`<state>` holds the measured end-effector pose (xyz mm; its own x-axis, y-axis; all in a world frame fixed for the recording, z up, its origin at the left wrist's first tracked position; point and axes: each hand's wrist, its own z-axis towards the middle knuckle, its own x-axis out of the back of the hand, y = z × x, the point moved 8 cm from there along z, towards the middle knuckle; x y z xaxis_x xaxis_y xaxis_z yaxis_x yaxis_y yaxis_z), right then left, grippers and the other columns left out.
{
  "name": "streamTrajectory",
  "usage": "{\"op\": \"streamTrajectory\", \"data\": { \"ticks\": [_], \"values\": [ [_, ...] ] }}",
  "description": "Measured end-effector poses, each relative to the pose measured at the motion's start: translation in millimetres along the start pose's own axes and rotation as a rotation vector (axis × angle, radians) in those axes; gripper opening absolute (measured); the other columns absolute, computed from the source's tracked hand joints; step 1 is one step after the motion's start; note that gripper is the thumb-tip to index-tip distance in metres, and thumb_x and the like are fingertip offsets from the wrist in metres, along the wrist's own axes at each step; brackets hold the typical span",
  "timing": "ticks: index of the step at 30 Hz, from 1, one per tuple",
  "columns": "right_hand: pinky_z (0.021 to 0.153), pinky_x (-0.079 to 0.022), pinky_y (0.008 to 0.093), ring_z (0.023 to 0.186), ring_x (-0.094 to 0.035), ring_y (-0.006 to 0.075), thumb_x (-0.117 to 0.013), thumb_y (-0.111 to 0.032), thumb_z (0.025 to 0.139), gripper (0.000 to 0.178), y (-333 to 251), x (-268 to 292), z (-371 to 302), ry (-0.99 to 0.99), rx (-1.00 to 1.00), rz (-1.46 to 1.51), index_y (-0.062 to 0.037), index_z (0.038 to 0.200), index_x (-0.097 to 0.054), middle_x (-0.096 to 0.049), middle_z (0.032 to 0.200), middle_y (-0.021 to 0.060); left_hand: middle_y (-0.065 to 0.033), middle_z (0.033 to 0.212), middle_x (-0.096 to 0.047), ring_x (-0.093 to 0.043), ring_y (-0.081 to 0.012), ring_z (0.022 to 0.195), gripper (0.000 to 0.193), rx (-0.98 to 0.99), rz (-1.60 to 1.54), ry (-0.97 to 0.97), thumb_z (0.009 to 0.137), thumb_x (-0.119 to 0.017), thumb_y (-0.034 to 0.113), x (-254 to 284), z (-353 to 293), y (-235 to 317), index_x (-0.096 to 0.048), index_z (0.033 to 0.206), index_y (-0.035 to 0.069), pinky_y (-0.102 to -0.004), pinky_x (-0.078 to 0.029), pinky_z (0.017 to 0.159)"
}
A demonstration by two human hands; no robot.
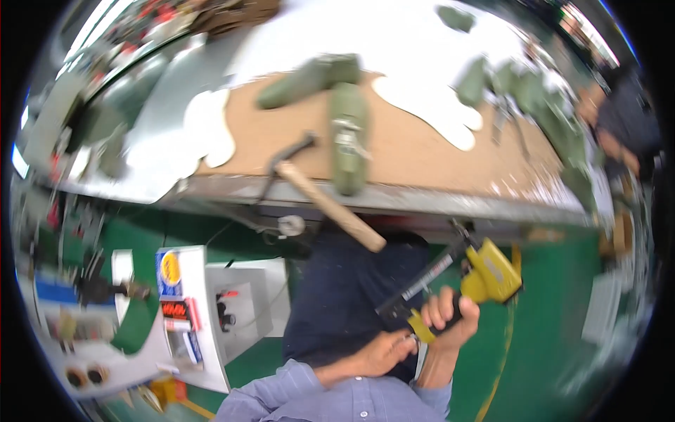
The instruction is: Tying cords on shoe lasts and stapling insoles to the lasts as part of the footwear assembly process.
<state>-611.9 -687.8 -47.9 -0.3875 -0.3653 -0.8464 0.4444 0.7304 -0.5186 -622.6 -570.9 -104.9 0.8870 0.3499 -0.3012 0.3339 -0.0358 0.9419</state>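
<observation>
In front of my body I hold a yellow and black nail gun [492, 273] with a long dark magazine. My right hand [450, 320] is wrapped round its black grip. My left hand [383, 354] is closed at the yellow butt end of the grip; whether a small fitting is pinched there too is hidden. A hammer [330, 204] with a wooden handle lies at the table's near edge, its handle jutting out. Beyond it on brown board lie two green shoe lasts, one pointing toward me [348, 141] and one lying sideways [299, 83].
White sole-shaped pieces lie left [209, 130] and right [429, 109] on the table [422, 195]. Several green lasts [534, 95] and blurred pincers [510, 126] are at the right. A white cabinet [214, 316] with small boxes stands at my left. Another person [626, 112] is far right.
</observation>
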Motion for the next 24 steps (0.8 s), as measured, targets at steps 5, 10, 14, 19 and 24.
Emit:
{"op": "streamTrajectory", "data": {
  "ticks": [5,10,14,19,24],
  "values": [
    [0.049,-0.04,0.028,0.045,-0.038,0.0113,-0.048,-0.034,0.087,0.036,19.8,-2.7,-3.9,-0.016,-0.055,-0.178,-0.0097,0.063,-0.041,-0.036,0.053,-0.0004,-0.0043,0.067,-0.052,-0.052,-0.0147,0.056,0.041,-0.001,-0.123,0.122,0.098,-0.046,0.042,3.0,-10.4,-4.2,-0.051,0.094,0.002,-0.0268,-0.042,0.053],
    [0.05,-0.038,0.026,0.048,-0.037,0.0098,-0.045,-0.032,0.093,0.034,4.9,13.5,-13.2,0.272,0.285,-0.162,-0.0121,0.066,-0.04,-0.035,0.055,-0.0022,-0.0179,0.074,-0.058,-0.06,-0.0364,0.06,0.033,-0.209,0.559,0.257,0.091,-0.06,0.031,29.6,-5.3,36.6,-0.049,0.095,0.0,-0.0412,-0.048,0.051],
    [0.05,-0.037,0.0266,0.049,-0.038,0.0119,-0.048,-0.027,0.092,0.032,-9.5,-2.4,-19.7,0.264,0.212,-0.678,-0.0101,0.067,-0.04,-0.037,0.056,0.0001,-0.012,0.084,-0.057,-0.063,-0.0306,0.077,0.028,-0.345,0.825,0.205,0.086,-0.065,0.029,21.1,-4.8,64.3,-0.054,0.095,0.004,-0.0399,-0.049,0.061],
    [0.078,-0.052,0.0411,0.088,-0.065,0.0376,-0.076,-0.021,0.064,0.077,-7.4,-19.7,-52.8,-0.267,0.46,-1.79,0.008,0.129,-0.046,-0.063,0.102,0.0255,-0.0133,0.095,-0.062,-0.06,-0.0328,0.088,0.024,-0.702,0.906,0.817,0.08,-0.07,0.014,121.7,-28.6,190.5,-0.061,0.1,0.004,-0.0395,-0.049,0.078],
    [0.096,-0.044,0.0414,0.11,-0.058,0.0377,-0.071,-0.026,0.079,0.051,82.2,14.8,-86.1,-0.464,-0.331,-1.626,-0.0081,0.125,-0.057,-0.06,0.118,0.0185,-0.0176,0.104,-0.062,-0.058,-0.0362,0.098,0.028,-0.594,0.982,0.931,0.085,-0.064,0.015,193.5,-8.0,219.3,-0.059,0.109,0.0,-0.0404,-0.047,0.085]
  ]
}}
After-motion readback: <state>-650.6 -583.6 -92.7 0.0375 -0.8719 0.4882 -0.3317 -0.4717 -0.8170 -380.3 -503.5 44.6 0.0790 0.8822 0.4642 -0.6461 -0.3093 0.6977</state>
